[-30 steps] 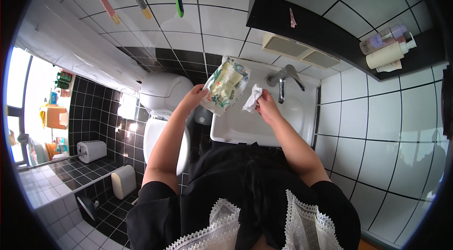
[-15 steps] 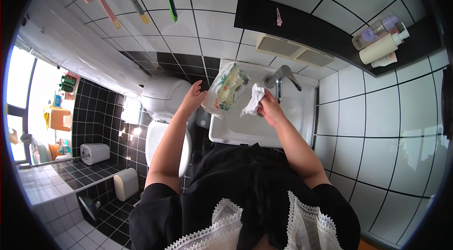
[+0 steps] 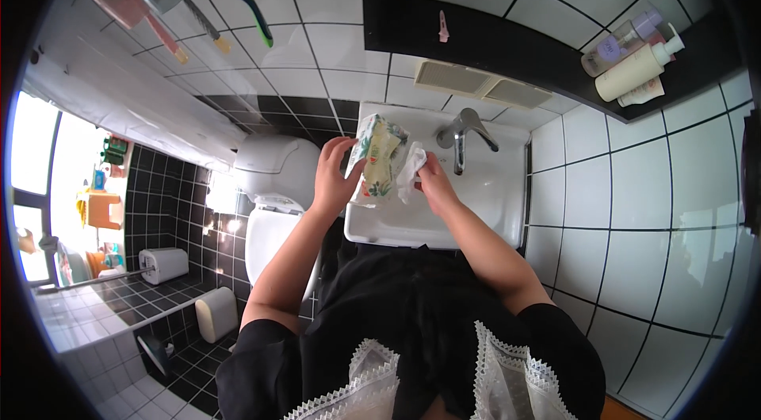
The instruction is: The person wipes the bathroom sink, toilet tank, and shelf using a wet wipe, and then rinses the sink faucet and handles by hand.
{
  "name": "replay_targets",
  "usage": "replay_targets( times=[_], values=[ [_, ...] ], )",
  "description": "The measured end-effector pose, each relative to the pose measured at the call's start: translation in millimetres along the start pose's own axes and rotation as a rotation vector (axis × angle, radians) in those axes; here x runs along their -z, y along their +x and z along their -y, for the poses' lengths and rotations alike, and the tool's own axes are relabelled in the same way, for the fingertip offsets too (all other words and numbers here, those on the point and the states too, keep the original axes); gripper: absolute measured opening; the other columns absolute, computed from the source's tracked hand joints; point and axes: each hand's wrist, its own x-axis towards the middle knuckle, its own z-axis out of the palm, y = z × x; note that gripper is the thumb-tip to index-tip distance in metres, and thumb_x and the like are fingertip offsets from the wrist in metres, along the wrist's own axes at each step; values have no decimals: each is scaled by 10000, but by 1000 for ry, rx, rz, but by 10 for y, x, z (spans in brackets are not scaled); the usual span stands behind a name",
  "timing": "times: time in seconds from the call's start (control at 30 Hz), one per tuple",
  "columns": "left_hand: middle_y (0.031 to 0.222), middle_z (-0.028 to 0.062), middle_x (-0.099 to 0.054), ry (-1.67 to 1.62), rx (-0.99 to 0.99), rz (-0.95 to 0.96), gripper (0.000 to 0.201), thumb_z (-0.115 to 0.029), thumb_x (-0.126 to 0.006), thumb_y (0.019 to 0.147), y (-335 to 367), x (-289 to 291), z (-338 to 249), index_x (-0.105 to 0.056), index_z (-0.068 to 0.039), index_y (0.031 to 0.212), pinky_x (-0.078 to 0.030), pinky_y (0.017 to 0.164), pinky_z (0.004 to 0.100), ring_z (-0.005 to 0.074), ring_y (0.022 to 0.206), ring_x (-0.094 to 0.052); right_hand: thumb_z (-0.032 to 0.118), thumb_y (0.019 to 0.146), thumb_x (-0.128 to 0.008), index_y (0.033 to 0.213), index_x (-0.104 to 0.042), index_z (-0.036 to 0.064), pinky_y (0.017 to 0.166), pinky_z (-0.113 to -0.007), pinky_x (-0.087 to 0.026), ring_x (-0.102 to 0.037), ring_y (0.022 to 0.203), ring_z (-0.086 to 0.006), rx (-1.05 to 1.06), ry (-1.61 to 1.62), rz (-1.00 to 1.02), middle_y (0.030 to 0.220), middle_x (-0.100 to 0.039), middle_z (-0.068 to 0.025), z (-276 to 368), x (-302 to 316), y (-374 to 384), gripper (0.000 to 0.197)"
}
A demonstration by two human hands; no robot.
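Mid-frame, I see the left hand spread open against the pack, the right hand pinching a tissue.

Our left hand: fingers spread, thumb apart from them. Our right hand: pinched, wrist behind its fingertips. Forearms angled inward.

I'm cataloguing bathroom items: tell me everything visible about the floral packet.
The floral packet looks like soft, creased plastic: white, with green leaves and a pale yellow printed panel. It appears slanted over the left side of the sink. The left hand, fingers spread, is at its left edge; a grip cannot be confirmed.
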Motion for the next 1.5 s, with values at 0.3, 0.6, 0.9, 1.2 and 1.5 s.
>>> replay_targets(
  times=[0.3,0.6,0.9,1.2,1.5],
  values=[
    [903,38,-646,188,-648,-279,241,-21,-749,762,908,299,-1822,-726,-106,986,-471,705,352,242,798,-584,192,1017,-559,1386,-443,110,1003,-295,-434,-546,1183,-130,615,75,-7,1284,-571,-22,1171,323,-1264,396],
    [864,20,-645,474,-434,-280,205,-223,-757,823,1497,262,-2222,-748,-137,1009,-516,678,359,241,826,-610,134,994,-563,1285,-475,68,926,-281,-470,-573,1073,-112,856,122,-144,1168,-603,-29,1496,594,-1515,311],
    [824,14,-661,259,-608,-370,79,-74,-771,799,1454,340,-2176,-749,-82,875,-473,599,305,206,702,-612,9,890,-618,1320,-465,-9,982,-367,-446,-557,1135,-236,1264,-488,-633,1276,-537,-138,1929,766,-1409,458],
    [801,35,-664,-549,-138,-324,44,-17,-688,909,761,274,-1555,-715,14,925,-412,529,217,71,644,-563,40,786,-682,1188,-613,44,1095,-442,-376,-533,1258,-267,1335,-1310,-920,1268,-602,-76,2358,558,-935,407],
    [751,6,-575,-1230,356,-230,216,-189,-583,1022,622,95,-1574,-662,9,1056,-347,574,204,68,621,-442,112,785,-672,1023,-675,104,967,-357,-487,-619,1108,-197,1606,-1260,-494,1110,-675,-20,2577,-504,-623,239]
  ],
)
